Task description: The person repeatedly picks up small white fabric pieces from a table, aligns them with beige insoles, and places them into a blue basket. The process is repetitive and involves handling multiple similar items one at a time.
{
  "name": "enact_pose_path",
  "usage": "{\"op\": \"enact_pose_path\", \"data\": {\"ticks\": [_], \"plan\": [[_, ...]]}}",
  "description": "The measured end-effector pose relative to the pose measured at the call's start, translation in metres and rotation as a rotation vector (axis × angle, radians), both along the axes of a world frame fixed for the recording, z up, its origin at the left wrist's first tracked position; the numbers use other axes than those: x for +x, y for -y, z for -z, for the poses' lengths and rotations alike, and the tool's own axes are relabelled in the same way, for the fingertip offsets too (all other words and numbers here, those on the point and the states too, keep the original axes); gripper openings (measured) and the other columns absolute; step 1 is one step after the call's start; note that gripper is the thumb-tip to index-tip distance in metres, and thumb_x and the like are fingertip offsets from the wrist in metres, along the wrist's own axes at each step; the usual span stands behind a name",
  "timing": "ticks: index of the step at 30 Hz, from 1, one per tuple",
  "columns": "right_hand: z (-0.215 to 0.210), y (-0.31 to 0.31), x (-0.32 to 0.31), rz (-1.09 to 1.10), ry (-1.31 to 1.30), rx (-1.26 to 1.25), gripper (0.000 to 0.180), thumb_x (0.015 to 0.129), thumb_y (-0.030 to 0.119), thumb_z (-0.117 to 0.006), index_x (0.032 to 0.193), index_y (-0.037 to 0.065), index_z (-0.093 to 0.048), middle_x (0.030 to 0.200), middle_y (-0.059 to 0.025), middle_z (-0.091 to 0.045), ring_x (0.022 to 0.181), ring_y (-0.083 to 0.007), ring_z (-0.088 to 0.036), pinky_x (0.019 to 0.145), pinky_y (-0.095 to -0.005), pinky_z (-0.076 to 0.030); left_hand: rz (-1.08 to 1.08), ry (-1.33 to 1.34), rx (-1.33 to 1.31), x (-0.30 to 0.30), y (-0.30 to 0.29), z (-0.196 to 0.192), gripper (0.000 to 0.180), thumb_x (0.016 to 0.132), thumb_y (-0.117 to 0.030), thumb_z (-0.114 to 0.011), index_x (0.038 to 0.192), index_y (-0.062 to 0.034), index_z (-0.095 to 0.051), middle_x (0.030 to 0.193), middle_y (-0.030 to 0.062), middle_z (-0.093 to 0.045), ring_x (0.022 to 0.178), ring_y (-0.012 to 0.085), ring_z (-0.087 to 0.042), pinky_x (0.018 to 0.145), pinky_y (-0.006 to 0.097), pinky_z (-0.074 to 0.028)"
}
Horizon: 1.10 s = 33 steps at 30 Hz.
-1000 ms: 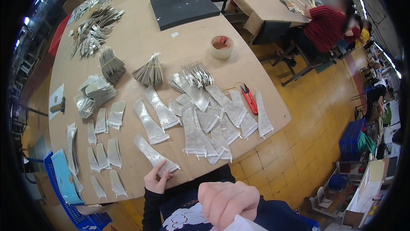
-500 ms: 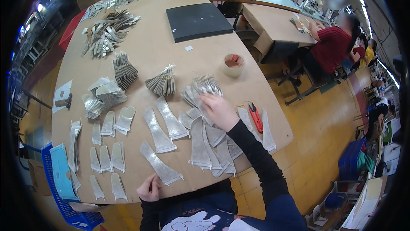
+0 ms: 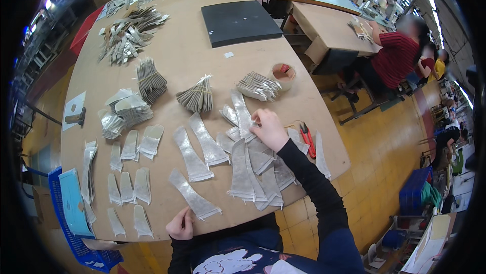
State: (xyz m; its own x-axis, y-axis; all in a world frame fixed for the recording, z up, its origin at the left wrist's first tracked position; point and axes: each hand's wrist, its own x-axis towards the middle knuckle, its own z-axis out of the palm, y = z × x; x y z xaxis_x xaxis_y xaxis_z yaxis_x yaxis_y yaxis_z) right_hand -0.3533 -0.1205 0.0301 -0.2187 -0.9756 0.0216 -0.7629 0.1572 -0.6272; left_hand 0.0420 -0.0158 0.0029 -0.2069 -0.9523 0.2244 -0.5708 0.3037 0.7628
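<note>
My right hand (image 3: 269, 129) is over a loose pile of grey, shiny curved fabric pieces (image 3: 253, 178). Its thumb and fingers pinch the lower part of one long fabric piece (image 3: 240, 109), which points away from me. Beyond that piece lies a thick stack of similar pieces (image 3: 258, 86), touching the tape roll. My left hand (image 3: 180, 225) rests at the table's near edge with curled fingers, and nothing shows in it. Just beyond it is a single flared fabric piece (image 3: 193, 195). Two more long pieces (image 3: 191, 155) lie between the hands, farther up.
Red-handled snips (image 3: 308, 141) lie right of the pile, and a tape roll (image 3: 283, 75) stands farther back. Tied bundles (image 3: 196, 95), small sorted pieces (image 3: 134, 185) and a dark board (image 3: 240, 23) occupy the table. A person in a red striped top (image 3: 397, 54) sits at another table.
My right hand has left the thick stack, which now sits farther off against the tape roll. It has come back to the pile and pinched one piece. My left hand stays put.
</note>
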Motion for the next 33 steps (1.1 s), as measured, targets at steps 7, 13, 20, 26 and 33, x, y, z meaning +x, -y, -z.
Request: {"op": "enact_pose_path", "data": {"ticks": [7, 13, 20, 26, 33], "plan": [[-0.016, 0.008, -0.009, -0.033, 0.003, -0.087, 0.018, 0.084, 0.017, -0.071, 0.088, 0.0, -0.068, 0.088, -0.0174, -0.063, 0.089, -0.0365, -0.063, 0.082, -0.0441, -0.05, 0.03, 0.029, -0.136, 0.001, 0.002, 0.005, 0.014, 0.089, 0.002, -0.064, 0.1, 0.0029, -0.072, 0.071, 0.0128, -0.069, 0.052, 0.0144, -0.065, 0.051, 0.026, -0.049], [-0.029, 0.008, -0.04, 0.093, 0.153, -0.22, 0.014, 0.088, 0.014, -0.065, 0.088, 0.002, -0.071, 0.087, -0.013, -0.067, 0.089, -0.0316, -0.065, 0.082, -0.0415, -0.051, 0.003, 0.004, -0.068, -0.001, 0.0, 0.005, 0.013, 0.089, 0.002, -0.065, 0.1, 0.0034, -0.072, 0.071, 0.0119, -0.069, 0.053, 0.014, -0.065, 0.051, 0.025, -0.049], [-0.038, 0.002, -0.058, 0.095, -0.496, -0.406, 0.014, 0.087, 0.011, -0.065, 0.099, 0.005, -0.07, 0.091, -0.0104, -0.068, 0.092, -0.0307, -0.064, 0.079, -0.0412, -0.05, -0.026, -0.006, -0.067, -0.003, 0.002, 0.006, 0.012, 0.085, 0.002, -0.07, 0.096, 0.0002, -0.074, 0.07, 0.013, -0.069, 0.05, 0.0188, -0.065, 0.05, 0.029, -0.05], [-0.009, -0.013, -0.02, -0.032, -0.137, -0.171, 0.03, 0.081, 0.024, -0.074, 0.105, 0.006, -0.069, 0.095, -0.012, -0.068, 0.094, -0.0312, -0.063, 0.086, -0.0431, -0.049, -0.028, 0.002, -0.071, -0.003, 0.0, 0.006, 0.012, 0.085, 0.001, -0.07, 0.096, 0.0002, -0.074, 0.07, 0.0127, -0.069, 0.05, 0.0186, -0.063, 0.049, 0.029, -0.048], [-0.021, -0.006, -0.024, 0.024, -0.006, -0.164, 0.026, 0.088, 0.018, -0.068, 0.106, -0.001, -0.067, 0.099, -0.0198, -0.069, 0.093, -0.0325, -0.066, 0.079, -0.0406, -0.051, -0.024, -0.018, -0.061, -0.003, 0.001, 0.007, 0.011, 0.085, 0.001, -0.07, 0.096, 0.0004, -0.074, 0.069, 0.0125, -0.068, 0.049, 0.0185, -0.062, 0.048, 0.028, -0.047]]}}
